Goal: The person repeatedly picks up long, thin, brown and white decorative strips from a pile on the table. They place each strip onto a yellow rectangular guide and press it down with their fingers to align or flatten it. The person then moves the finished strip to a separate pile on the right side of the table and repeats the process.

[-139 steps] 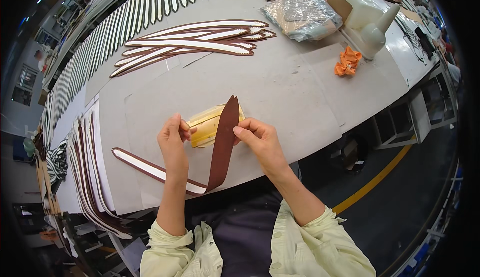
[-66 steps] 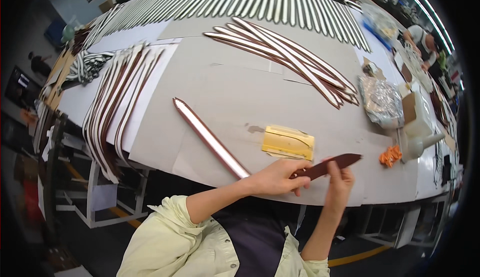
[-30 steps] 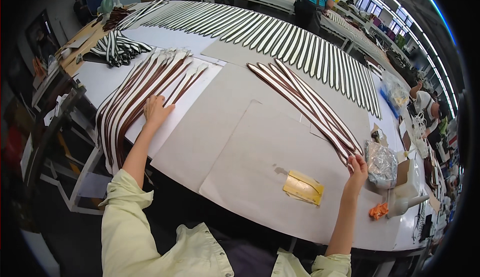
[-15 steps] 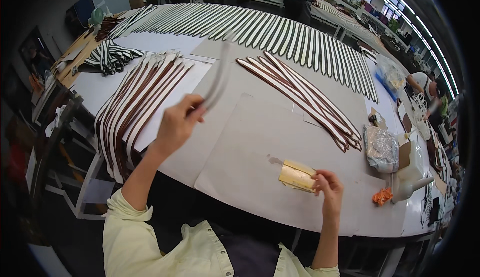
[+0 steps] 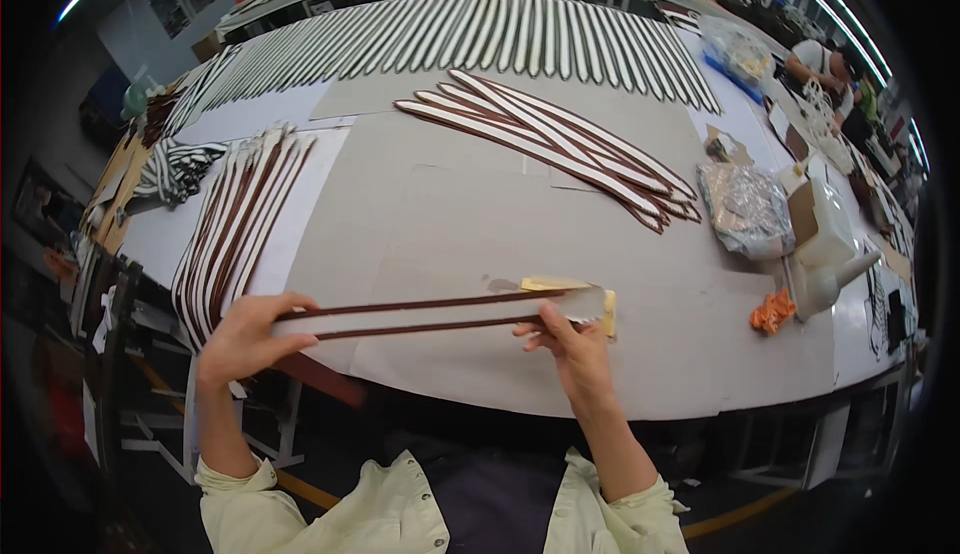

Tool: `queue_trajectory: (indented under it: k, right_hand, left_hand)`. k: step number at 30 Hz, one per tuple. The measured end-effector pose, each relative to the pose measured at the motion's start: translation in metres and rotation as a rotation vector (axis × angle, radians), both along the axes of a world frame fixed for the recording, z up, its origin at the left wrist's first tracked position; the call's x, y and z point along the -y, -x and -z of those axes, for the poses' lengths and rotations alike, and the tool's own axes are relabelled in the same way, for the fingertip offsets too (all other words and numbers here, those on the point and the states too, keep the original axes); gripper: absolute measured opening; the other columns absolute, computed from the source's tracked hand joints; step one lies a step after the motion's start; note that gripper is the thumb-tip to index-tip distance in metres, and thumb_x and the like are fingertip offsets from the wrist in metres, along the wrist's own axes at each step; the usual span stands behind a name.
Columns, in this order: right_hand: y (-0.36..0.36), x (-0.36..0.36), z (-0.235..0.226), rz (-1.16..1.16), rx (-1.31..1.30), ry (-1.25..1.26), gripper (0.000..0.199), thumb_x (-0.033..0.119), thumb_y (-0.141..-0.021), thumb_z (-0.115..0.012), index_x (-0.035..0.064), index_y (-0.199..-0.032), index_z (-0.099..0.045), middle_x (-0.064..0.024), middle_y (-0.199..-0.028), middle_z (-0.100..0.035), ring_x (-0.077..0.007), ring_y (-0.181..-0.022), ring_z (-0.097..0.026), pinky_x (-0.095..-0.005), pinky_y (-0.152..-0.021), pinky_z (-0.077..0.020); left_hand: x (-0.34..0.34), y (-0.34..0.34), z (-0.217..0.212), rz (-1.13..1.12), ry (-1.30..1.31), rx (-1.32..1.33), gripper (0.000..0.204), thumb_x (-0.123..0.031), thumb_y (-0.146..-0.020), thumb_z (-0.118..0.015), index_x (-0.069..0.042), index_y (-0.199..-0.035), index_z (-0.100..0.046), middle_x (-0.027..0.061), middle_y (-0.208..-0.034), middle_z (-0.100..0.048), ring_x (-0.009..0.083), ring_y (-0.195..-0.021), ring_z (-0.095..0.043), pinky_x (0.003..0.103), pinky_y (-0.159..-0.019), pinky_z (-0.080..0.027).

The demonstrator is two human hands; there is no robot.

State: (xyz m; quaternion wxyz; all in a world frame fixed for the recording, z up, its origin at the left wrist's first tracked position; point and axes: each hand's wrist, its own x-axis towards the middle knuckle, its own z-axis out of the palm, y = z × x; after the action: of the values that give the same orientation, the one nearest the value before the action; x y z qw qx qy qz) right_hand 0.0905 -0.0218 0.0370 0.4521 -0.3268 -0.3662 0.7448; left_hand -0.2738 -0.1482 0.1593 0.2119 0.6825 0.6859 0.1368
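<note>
A white strap with brown edges (image 5: 430, 316) stretches flat between my two hands near the table's front edge. My left hand (image 5: 250, 332) is closed on it toward its left part, thumb below and fingers above, and a brown length hangs down past that hand. My right hand (image 5: 572, 344) pinches the strap near its right end. That end lies over a small yellow block (image 5: 610, 316), which is partly covered by the strap and the hand. A grey stain (image 5: 500, 284) marks the table sheet just beyond the block.
Brown-and-white straps (image 5: 560, 149) lie crossed mid-table; more (image 5: 240, 214) drape over the left edge. A long row of dark-edged white straps (image 5: 450, 39) spans the far side. At right stand a plastic-wrapped bundle (image 5: 745, 209), a white bottle (image 5: 825, 264) and orange crumpled material (image 5: 772, 311).
My left hand has come down and left, and the strap that was blurred in it now stretches across to my right hand. My right hand has shifted left from the block's edge onto the strap.
</note>
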Motion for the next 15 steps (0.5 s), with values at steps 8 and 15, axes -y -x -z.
queue_trajectory:
  k: [8, 15]
  right_hand:
    - [0.012, -0.009, 0.030, -0.021, 0.015, 0.160, 0.028, 0.020, -0.106, -0.066, -0.0017, -0.123, -0.067, -0.0108, -0.111, -0.074, -0.0229, -0.099, -0.076, -0.0303, -0.078, -0.0630]
    - [-0.025, 0.003, 0.029, 0.025, 0.122, 0.101, 0.028, 0.019, -0.106, -0.064, -0.0017, -0.124, -0.067, -0.0095, -0.109, -0.074, -0.0184, -0.087, -0.074, -0.0298, -0.075, -0.0603]
  left_hand:
    - [-0.126, -0.104, 0.077, 0.231, -0.449, -0.243, 0.046, -0.027, -0.089, -0.081, -0.003, -0.126, -0.066, 0.0164, -0.115, -0.071, 0.0323, -0.111, -0.065, 0.043, -0.098, -0.050]
    - [-0.178, -0.208, 0.144, 0.222, 0.060, 0.706, 0.027, -0.015, -0.093, -0.077, 0.003, -0.113, -0.073, 0.0114, -0.098, -0.078, 0.0168, -0.090, -0.073, 0.031, -0.086, -0.057]
